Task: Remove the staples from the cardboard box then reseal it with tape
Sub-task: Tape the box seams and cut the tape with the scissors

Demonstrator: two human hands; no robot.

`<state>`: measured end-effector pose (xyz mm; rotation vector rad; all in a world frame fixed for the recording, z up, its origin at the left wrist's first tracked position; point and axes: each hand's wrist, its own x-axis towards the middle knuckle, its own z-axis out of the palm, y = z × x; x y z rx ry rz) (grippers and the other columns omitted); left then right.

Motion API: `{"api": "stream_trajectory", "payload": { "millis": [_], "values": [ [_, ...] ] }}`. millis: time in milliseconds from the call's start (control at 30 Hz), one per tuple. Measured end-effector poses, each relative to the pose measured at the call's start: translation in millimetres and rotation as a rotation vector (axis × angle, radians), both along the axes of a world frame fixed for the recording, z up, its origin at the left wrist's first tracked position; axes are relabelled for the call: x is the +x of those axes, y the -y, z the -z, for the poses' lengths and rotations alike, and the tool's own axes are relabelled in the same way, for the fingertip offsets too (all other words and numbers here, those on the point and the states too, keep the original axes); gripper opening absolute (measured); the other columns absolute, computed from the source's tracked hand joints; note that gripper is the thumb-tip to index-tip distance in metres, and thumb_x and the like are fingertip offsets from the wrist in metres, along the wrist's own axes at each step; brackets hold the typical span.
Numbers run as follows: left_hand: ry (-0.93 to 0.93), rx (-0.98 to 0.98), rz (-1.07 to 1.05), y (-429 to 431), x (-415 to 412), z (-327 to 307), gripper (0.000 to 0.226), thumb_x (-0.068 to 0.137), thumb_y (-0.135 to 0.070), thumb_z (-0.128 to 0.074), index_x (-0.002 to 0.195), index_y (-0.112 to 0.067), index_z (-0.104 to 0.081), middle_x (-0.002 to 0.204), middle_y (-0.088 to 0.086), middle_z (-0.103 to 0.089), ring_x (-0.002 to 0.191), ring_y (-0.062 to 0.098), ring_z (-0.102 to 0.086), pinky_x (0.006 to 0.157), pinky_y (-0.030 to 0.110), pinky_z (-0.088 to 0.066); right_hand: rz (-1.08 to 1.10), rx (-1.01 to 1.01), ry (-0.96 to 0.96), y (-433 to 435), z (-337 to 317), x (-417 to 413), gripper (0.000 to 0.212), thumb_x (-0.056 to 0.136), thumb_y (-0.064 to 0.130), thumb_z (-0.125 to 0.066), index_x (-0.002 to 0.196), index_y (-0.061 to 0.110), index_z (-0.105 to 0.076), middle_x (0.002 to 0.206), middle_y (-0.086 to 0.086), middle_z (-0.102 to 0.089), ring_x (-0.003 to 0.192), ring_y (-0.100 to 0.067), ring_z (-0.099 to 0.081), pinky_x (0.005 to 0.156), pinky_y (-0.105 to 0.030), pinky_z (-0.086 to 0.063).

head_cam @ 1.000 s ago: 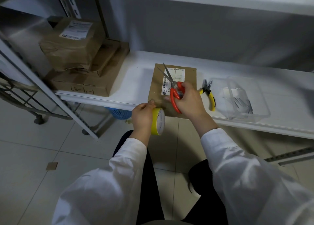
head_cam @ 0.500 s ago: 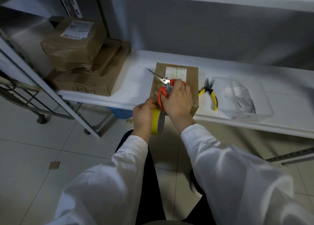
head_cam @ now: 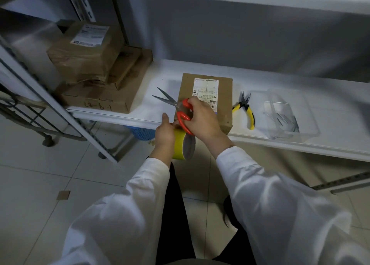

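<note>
While the brown cardboard box (head_cam: 224,104) lay flat on the white shelf (head_cam: 160,74), near its front edge, both hands worked at the box's near left corner. The left hand (head_cam: 165,133) was curled round a roll of shiny yellow tape (head_cam: 181,146) and held it just below the shelf's edge. The right hand (head_cam: 202,120) gripped the scissors (head_cam: 176,106) by their red loop handles. The thin grey blades stood apart in a V and pointed away to the left, over the shelf. The box had a white paper label on top. To its right lay small pliers (head_cam: 247,109) with yellow handles. Past them sat a clear plastic tub (head_cam: 318,133) with thin metal pins (head_cam: 286,117) inside. At the left end of the shelf sat a stack of brown boxes (head_cam: 100,102), the top one crumpled. Both sleeves were white cloth.
</note>
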<state>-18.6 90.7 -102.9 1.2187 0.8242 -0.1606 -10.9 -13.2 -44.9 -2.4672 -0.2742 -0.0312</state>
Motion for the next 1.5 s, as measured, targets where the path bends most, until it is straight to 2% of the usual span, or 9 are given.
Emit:
{"api": "stream_trajectory", "payload": {
  "millis": [167,333,567,700,767,833,967,1267,1500],
  "values": [
    [0.101,-0.168,0.172,-2.6,-23.9,-27.3,0.026,0.086,-0.025,-0.039,0.083,-0.010,-0.060,0.076,0.013,-0.061,0.069,0.025,-0.061,0.069,0.030,-0.050,0.025,-0.056,0.022,-1.5,-1.4,3.3,0.043,0.081,0.032,-0.069,0.117,0.017,-0.050,0.113,-0.009,-0.062,0.105,-0.026,-0.058,0.084,-0.035,-0.050],
    [0.267,-0.263,0.322,-4.5,-36.8,-24.1,0.019,0.083,0.000,-0.055,0.098,-0.011,-0.055,0.067,0.006,-0.067,0.053,0.015,-0.065,0.050,0.022,-0.054,0.020,-0.063,0.044,-0.3,-3.1,4.6,0.041,0.083,0.030,-0.066,0.118,0.015,-0.051,0.113,-0.010,-0.064,0.105,-0.028,-0.059,0.081,-0.033,-0.048],
    [0.116,-0.033,0.276,0.6,-37.5,-19.9,0.011,0.089,0.001,-0.056,0.095,-0.005,-0.050,0.075,0.018,-0.052,0.036,0.017,-0.057,0.040,0.024,-0.052,-0.017,-0.122,0.030,1.2,-5.7,5.4,0.048,0.083,0.032,-0.067,0.124,0.016,-0.049,0.118,-0.010,-0.062,0.108,-0.028,-0.057,0.086,-0.035,-0.048],
    [0.030,0.095,0.298,6.4,-29.1,-11.5,0.032,0.087,-0.014,-0.062,0.114,0.000,-0.052,0.091,0.019,-0.061,0.070,0.031,-0.065,0.074,0.041,-0.058,-0.014,-0.115,0.014,1.3,-6.4,4.9,0.049,0.082,0.032,-0.068,0.124,0.016,-0.048,0.119,-0.010,-0.061,0.109,-0.028,-0.057,0.088,-0.036,-0.049],
    [0.022,0.138,0.292,8.3,-30.5,-12.5,0.039,0.082,-0.023,-0.069,0.113,-0.008,-0.051,0.100,0.020,-0.063,0.074,0.033,-0.067,0.084,0.048,-0.056,-0.011,-0.100,-0.002,1.3,-6.9,4.7,0.049,0.082,0.030,-0.068,0.125,0.017,-0.047,0.121,-0.009,-0.060,0.110,-0.027,-0.057,0.090,-0.034,-0.048],
    [0.076,0.148,0.268,10.1,-37.2,-14.9,0.033,0.082,-0.024,-0.070,0.107,-0.017,-0.049,0.098,0.018,-0.063,0.064,0.029,-0.066,0.079,0.047,-0.058,-0.008,-0.079,-0.010,1.2,-6.7,3.8,0.048,0.083,0.030,-0.068,0.124,0.016,-0.046,0.120,-0.009,-0.059,0.110,-0.027,-0.056,0.089,-0.034,-0.048],
    [0.207,0.180,0.253,8.6,-45.7,-12.7,0.032,0.085,-0.015,-0.066,0.111,-0.022,-0.049,0.093,0.013,-0.062,0.066,0.022,-0.063,0.050,0.029,-0.055,0.000,-0.095,0.062,-3.0,-3.1,0.8,0.047,0.080,0.033,-0.069,0.117,0.014,-0.048,0.114,-0.009,-0.059,0.109,-0.025,-0.052,0.086,-0.035,-0.047],
    [0.169,0.045,0.259,6.5,-43.6,-14.4,0.022,0.095,-0.030,-0.051,0.110,-0.014,-0.050,0.098,0.010,-0.059,0.069,0.024,-0.065,0.052,0.032,-0.056,0.010,-0.138,0.118,-8.7,2.1,2.3,0.046,0.081,0.031,-0.070,0.118,0.014,-0.048,0.116,-0.008,-0.059,0.110,-0.024,-0.052,0.089,-0.032,-0.046],
    [0.221,0.073,0.190,15.0,-46.8,-16.2,0.007,0.099,-0.017,-0.044,0.096,-0.013,-0.049,0.096,0.018,-0.054,0.061,0.023,-0.060,0.040,0.025,-0.050,-0.107,-0.128,-0.047,13.8,-6.4,6.8,0.049,0.083,0.024,-0.069,0.124,0.017,-0.044,0.124,-0.009,-0.055,0.113,-0.024,-0.052,0.086,-0.027,-0.044]
  ]
}}
